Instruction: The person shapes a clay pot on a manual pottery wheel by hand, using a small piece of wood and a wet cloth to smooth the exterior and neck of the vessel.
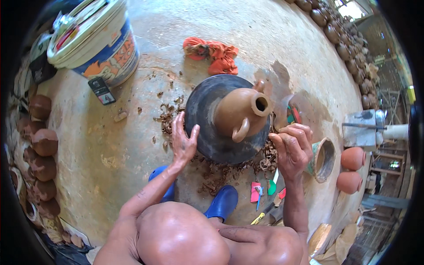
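Note:
A brown clay jug (240, 115) with a narrow neck and two loop handles stands on a dark round turntable (201, 130), its mouth tilted toward me in the view. My left hand (183, 141) is open at the turntable's left edge, fingertips at or near the rim. At the right edge my right hand (292, 148) has curled fingers pinched around something thin that I cannot make out clearly. Curled clay shavings (205, 181) lie around the turntable. Small coloured scrapers (256, 192) and other tools lie below it.
A large white bucket (104, 53) stands upper left, an orange cloth (221, 57) beyond the turntable. A green-rimmed pot (314, 165) and two red pots (349, 181) are at right. Rows of pots (44, 145) line both sides. My blue clogs (223, 201) are below the turntable.

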Available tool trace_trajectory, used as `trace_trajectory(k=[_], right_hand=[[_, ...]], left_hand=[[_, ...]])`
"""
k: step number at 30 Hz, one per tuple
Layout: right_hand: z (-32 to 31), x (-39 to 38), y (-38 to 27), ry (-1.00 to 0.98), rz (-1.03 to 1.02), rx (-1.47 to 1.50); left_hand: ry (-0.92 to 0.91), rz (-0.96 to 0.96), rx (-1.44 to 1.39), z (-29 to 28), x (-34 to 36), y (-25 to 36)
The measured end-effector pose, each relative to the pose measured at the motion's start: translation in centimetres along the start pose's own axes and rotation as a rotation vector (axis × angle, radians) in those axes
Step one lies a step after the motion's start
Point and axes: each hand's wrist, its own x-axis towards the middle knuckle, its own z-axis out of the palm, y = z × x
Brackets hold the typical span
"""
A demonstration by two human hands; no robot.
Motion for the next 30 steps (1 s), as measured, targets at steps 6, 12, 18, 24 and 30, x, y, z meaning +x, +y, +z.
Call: trace_trajectory(k=[6, 12, 18, 24, 30], right_hand=[[2.6, 5.7, -2.7, -0.36, -0.355, -0.233], [7.7, 7.6, -2.4, -0.512, -0.452, -0.395], [10.9, 9.0, -4.1, -0.505, -0.37, -0.468], [12.0, 9.3, -4.0, -0.32, -0.364, -0.425], [11.6, 11.2, -6.6, -0.404, -0.271, -0.457]], left_hand=[[0.017, 0.038, -0.061, 1.8, -0.7, -0.8], [-0.024, 0.078, -0.16, 3.0, 6.2, -1.0], [0.052, -0.004, -0.123, 3.7, 6.9, -1.4], [0.051, -0.026, -0.206, 3.4, 7.5, -1.0], [0.018, 0.019, -0.177, 3.0, 8.3, -1.4]])
